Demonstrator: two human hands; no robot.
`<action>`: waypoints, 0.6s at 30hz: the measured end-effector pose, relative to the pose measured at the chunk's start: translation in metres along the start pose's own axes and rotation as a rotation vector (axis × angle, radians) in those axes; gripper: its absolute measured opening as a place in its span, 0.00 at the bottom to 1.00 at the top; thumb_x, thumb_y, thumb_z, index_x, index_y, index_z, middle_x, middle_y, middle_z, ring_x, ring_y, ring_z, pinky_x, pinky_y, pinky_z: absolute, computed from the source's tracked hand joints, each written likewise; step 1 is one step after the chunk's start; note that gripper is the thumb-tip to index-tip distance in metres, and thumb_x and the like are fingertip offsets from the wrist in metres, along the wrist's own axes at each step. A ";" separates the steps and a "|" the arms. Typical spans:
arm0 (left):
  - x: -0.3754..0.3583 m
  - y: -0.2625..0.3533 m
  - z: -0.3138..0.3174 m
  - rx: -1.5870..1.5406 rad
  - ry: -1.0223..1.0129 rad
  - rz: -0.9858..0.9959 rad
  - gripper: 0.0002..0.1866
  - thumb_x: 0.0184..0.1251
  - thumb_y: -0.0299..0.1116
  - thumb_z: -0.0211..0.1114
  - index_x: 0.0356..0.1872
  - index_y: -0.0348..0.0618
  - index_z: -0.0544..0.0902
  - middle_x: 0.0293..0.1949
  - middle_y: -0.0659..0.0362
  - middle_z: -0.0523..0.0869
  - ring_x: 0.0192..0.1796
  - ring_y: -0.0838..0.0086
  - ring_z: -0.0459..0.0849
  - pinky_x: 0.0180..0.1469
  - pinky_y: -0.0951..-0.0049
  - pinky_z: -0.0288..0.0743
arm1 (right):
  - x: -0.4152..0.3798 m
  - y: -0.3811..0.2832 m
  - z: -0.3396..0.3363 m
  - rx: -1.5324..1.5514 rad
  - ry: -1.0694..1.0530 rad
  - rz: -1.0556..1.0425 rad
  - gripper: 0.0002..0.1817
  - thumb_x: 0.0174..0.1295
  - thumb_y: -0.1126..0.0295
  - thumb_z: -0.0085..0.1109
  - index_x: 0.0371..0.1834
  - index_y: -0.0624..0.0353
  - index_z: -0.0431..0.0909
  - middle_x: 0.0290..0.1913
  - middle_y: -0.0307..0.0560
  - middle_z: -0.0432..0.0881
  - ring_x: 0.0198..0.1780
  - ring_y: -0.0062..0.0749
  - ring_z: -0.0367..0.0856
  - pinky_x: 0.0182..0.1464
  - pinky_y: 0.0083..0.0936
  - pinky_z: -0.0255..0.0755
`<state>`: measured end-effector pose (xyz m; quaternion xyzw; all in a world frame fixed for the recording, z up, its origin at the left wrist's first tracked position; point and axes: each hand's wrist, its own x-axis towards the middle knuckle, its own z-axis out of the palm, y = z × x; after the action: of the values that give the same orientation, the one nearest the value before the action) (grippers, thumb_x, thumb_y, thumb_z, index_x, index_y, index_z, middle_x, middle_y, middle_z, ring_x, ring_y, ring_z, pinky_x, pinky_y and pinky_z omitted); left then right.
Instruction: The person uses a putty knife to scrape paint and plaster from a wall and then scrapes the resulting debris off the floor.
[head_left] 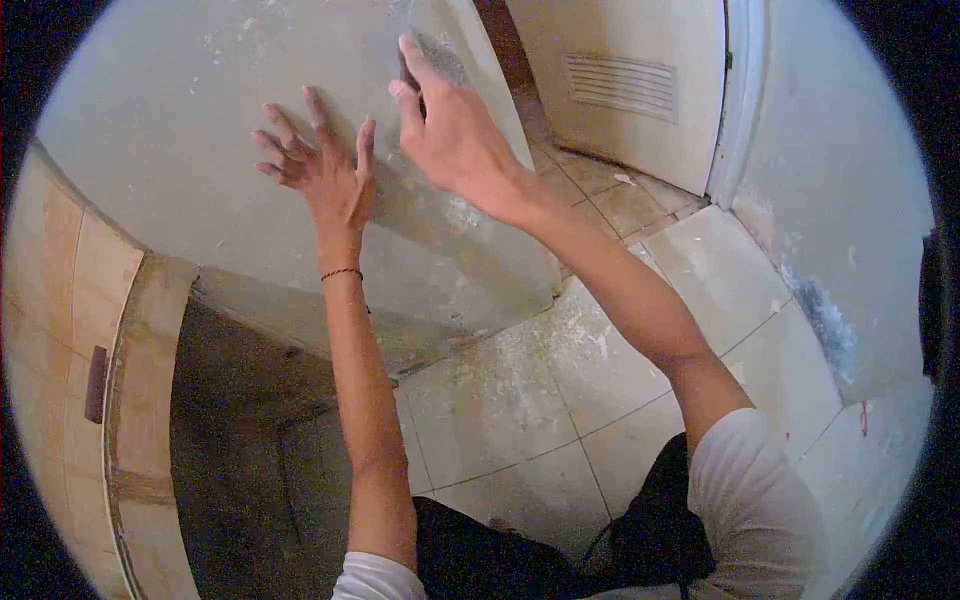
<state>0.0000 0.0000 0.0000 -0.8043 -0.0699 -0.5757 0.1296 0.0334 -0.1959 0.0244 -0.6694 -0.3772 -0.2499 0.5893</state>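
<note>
My left hand (325, 170) lies flat against the pale painted wall (230, 60), its fingers spread and dusty at the tips. Up and to the right of it, my right hand (450, 135) is closed around a dark, thin hand tool (407, 75) held against the same wall. The index finger stretches along the tool, and most of it is hidden by the fingers, so I cannot tell its exact kind. A rough grey patch (442, 58) shows right beside the right knuckles. Lower down, chipped white spots mark the wall surface.
Below the wall, pale floor tiles (510, 415) carry white flakes and dust. A door (640, 150) with a vent grille stands at the upper right, near another wall (850, 180) with a bluish scuffed patch. Wooden cabinet panels (80, 300) and a dark opening (250, 400) are on the left.
</note>
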 end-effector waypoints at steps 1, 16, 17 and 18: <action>-0.002 0.000 0.000 -0.002 -0.010 0.000 0.45 0.74 0.68 0.51 0.85 0.62 0.48 0.84 0.46 0.34 0.83 0.38 0.27 0.75 0.31 0.14 | -0.007 -0.003 -0.001 -0.003 -0.066 0.045 0.33 0.75 0.60 0.49 0.79 0.63 0.58 0.31 0.73 0.83 0.36 0.71 0.83 0.44 0.53 0.77; 0.004 -0.001 0.004 -0.068 0.004 -0.010 0.43 0.74 0.68 0.51 0.84 0.64 0.51 0.84 0.46 0.36 0.83 0.41 0.23 0.75 0.34 0.10 | 0.024 0.038 -0.050 -0.252 -0.181 -0.119 0.34 0.73 0.57 0.52 0.77 0.61 0.59 0.41 0.70 0.86 0.37 0.63 0.87 0.45 0.50 0.79; 0.004 -0.001 0.004 -0.096 0.008 -0.013 0.43 0.74 0.68 0.52 0.84 0.65 0.52 0.84 0.47 0.37 0.83 0.42 0.22 0.74 0.35 0.09 | 0.028 0.046 -0.059 -0.201 -0.176 -0.200 0.32 0.71 0.57 0.56 0.74 0.61 0.65 0.39 0.68 0.87 0.35 0.58 0.89 0.41 0.50 0.82; 0.003 -0.002 0.004 -0.090 0.012 -0.036 0.43 0.74 0.68 0.52 0.84 0.65 0.52 0.84 0.47 0.37 0.83 0.42 0.22 0.74 0.35 0.09 | 0.029 0.041 -0.072 -0.204 -0.197 -0.212 0.32 0.71 0.57 0.56 0.74 0.61 0.65 0.39 0.68 0.87 0.35 0.58 0.89 0.41 0.50 0.82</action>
<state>0.0037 0.0029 0.0022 -0.8044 -0.0578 -0.5854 0.0832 0.0908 -0.2613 0.0356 -0.7033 -0.4745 -0.2807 0.4489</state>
